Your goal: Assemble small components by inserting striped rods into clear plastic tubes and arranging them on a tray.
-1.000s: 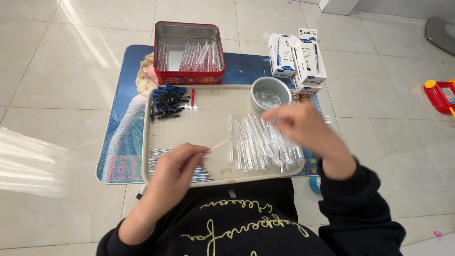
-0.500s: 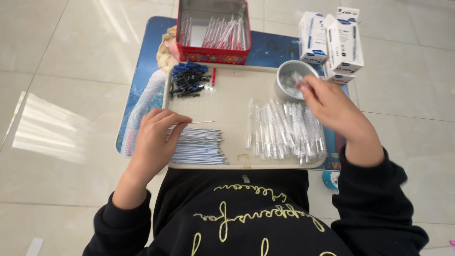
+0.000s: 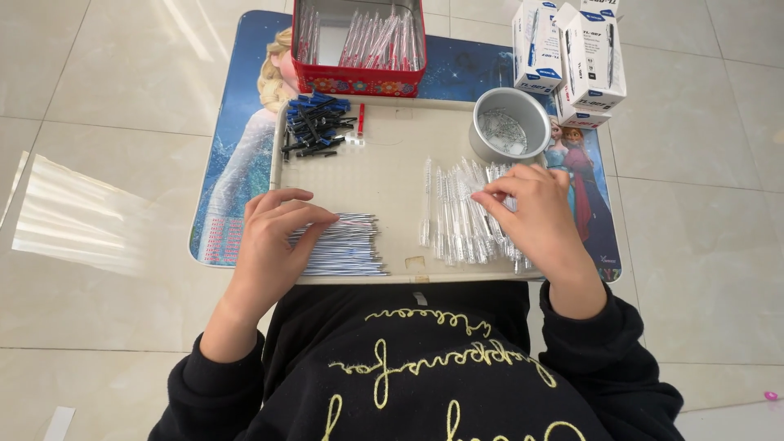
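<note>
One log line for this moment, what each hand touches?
left hand: on thin refill pile | right hand: on clear pen barrels | both on beige tray

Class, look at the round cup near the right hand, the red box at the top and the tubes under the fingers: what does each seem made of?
The round cup looks like metal: dull silver sheen. The red box is probably painted tin, glossy, with a thin rolled rim. The tubes under the right hand appear clear plastic: the tray shows through them.

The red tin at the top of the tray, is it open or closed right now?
Open. The red tin has no lid on it, and the clear pen barrels lying inside show from above.
</note>
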